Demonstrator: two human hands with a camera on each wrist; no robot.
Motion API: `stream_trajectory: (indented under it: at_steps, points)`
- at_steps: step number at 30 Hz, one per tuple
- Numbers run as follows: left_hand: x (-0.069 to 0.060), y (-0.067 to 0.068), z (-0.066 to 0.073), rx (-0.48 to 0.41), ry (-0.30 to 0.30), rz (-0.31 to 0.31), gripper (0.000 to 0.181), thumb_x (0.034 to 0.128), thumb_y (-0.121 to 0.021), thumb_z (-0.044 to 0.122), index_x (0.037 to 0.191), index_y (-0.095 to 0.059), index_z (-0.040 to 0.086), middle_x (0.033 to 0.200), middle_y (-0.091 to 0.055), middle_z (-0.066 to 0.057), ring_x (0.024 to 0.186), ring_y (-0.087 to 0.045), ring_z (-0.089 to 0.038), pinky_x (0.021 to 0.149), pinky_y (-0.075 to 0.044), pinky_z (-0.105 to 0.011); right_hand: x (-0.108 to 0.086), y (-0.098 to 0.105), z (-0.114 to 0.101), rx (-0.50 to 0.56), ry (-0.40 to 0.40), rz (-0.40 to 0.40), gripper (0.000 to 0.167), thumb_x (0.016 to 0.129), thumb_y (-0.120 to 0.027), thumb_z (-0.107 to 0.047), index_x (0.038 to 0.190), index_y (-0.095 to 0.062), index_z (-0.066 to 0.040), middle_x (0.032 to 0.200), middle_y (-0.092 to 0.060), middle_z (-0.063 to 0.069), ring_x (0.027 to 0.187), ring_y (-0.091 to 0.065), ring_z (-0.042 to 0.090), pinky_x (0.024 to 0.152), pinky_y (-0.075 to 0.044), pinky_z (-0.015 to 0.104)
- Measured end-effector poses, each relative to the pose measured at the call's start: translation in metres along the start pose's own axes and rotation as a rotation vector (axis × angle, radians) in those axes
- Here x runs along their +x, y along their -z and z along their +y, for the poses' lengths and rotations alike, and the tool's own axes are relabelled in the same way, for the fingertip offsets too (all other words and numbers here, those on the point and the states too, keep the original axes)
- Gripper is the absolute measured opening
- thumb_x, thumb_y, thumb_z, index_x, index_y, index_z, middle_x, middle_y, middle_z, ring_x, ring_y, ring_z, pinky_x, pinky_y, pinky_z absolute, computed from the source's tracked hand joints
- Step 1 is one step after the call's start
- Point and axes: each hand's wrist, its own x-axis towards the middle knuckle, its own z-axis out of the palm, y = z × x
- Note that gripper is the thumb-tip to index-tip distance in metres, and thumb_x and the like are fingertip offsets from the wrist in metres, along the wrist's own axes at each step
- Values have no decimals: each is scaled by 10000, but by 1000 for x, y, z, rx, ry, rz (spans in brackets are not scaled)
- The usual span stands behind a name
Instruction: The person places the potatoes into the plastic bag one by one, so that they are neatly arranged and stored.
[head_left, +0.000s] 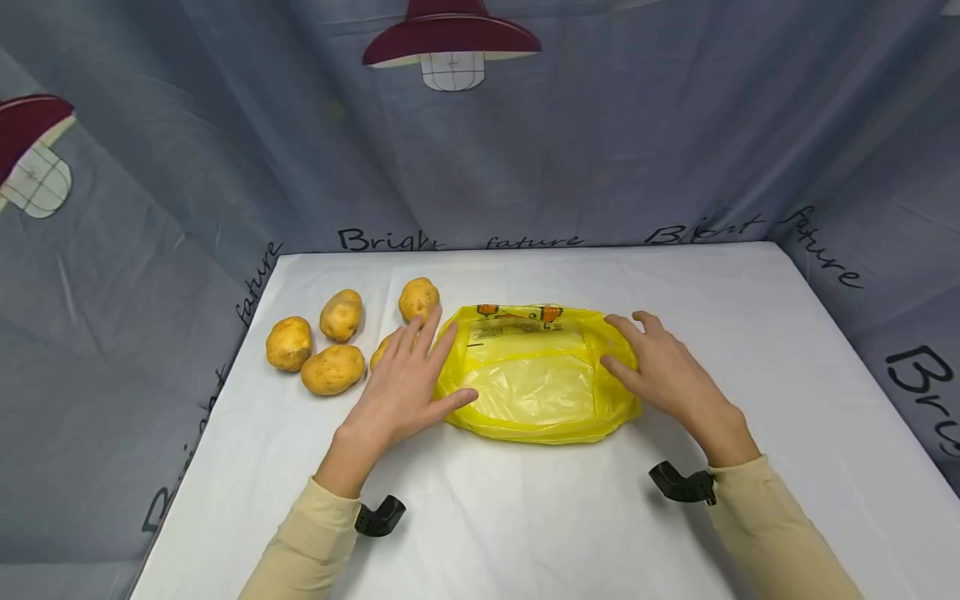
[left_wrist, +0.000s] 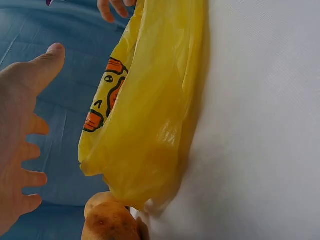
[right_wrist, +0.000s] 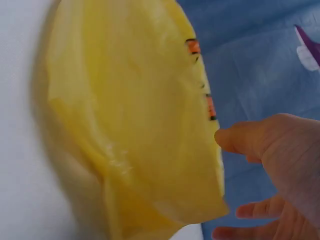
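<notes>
A yellow plastic bag [head_left: 536,375] stands on the table with its mouth spread wide, and its bottom shows through the opening. Orange-and-black cartoon print marks its far rim. My left hand [head_left: 408,383] is spread at the bag's left side, fingers apart and holding nothing; in the left wrist view the thumb is clear of the plastic. Beside the bag's right rim is my right hand [head_left: 663,367], its fingers loosely extended. Whether its thumb touches the rim, I cannot tell. Several potatoes [head_left: 333,369] lie left of the bag, one of them partly hidden behind my left fingers.
A white cloth covers the table [head_left: 525,517]. Grey curtains [head_left: 600,150] printed with lamps and lettering hang round its back and sides. Each wrist carries a small black camera mount [head_left: 381,517].
</notes>
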Motion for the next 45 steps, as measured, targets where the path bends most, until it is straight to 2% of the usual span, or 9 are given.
stream_trajectory:
  at_steps: [10, 14, 19, 24, 29, 33, 37, 39, 45]
  points:
    - [-13, -11, -4, -80, -10, 0, 911, 952, -427, 732, 1574, -334, 73, 1685, 35, -112, 1494, -197, -386, 1201, -153, -492, 7, -21, 14, 54, -58, -36, 592, 1003, -609, -319, 1504, -416, -69, 1507, -260, 374, 1084, -532, 630, 880, -430, 730]
    - [-20, -13, -6, -98, -7, 6, 900, 949, -464, 715, 1560, -361, 63, 1681, -38, -141, 1493, -205, -379, 1199, -166, -485, 8, -27, 16, 75, -76, -32, 563, 994, -624, -298, 1450, -460, -13, 1433, -351, 375, 1066, -553, 585, 872, -457, 694]
    - [-28, -13, -7, -140, 8, 15, 896, 948, -470, 714, 1559, -366, 67, 1678, -87, -131, 1491, -220, -354, 1193, -183, -492, 10, -31, 19, 88, -76, -13, 463, 953, -659, -201, 1302, -558, 86, 1232, -527, 329, 1015, -575, 450, 872, -486, 601]
    - [-35, -13, -7, -238, 50, -3, 921, 926, -471, 746, 1576, -342, 106, 1684, -96, -76, 1501, -206, -320, 1181, -206, -525, 11, -36, 25, 107, -69, 0, 348, 908, -675, -97, 1173, -638, 126, 1078, -623, 278, 944, -586, 389, 831, -488, 541]
    - [-42, -8, -10, -369, 92, 17, 884, 920, -549, 703, 1575, -353, 141, 1677, -146, -25, 1502, -221, -285, 1165, -240, -544, 10, -41, 29, 136, -73, 22, 317, 900, -688, -69, 1148, -655, 126, 1097, -636, 298, 961, -599, 412, 827, -492, 549]
    - [-47, -2, -21, -435, 134, 36, 841, 926, -587, 660, 1568, -372, 159, 1667, -185, -4, 1500, -229, -260, 1144, -271, -568, 11, -40, 29, 139, -71, 33, 306, 898, -691, -61, 1140, -658, 122, 1082, -636, 292, 917, -595, 386, 789, -497, 525]
    - [-50, 5, -38, -446, 177, 36, 848, 929, -606, 637, 1568, -364, 134, 1667, -186, -8, 1495, -239, -281, 1122, -300, -587, 12, -38, 28, 137, -64, 28, 298, 896, -687, -53, 1133, -660, 124, 1050, -637, 279, 876, -586, 362, 757, -494, 506]
    - [-51, 9, -49, -438, 197, 34, 849, 929, -624, 615, 1572, -354, 132, 1669, -173, -19, 1492, -243, -299, 1109, -314, -598, 13, -38, 27, 138, -57, 24, 293, 895, -685, -50, 1128, -661, 125, 1044, -638, 278, 876, -588, 366, 757, -493, 511]
    - [-57, 22, -90, -418, 276, 27, 832, 947, -647, 545, 1589, -318, 132, 1670, -158, -94, 1495, -192, -389, 1092, -244, -691, 18, -40, 24, 148, -40, 8, 286, 895, -683, -49, 1118, -664, 129, 1053, -639, 285, 889, -594, 375, 769, -491, 517]
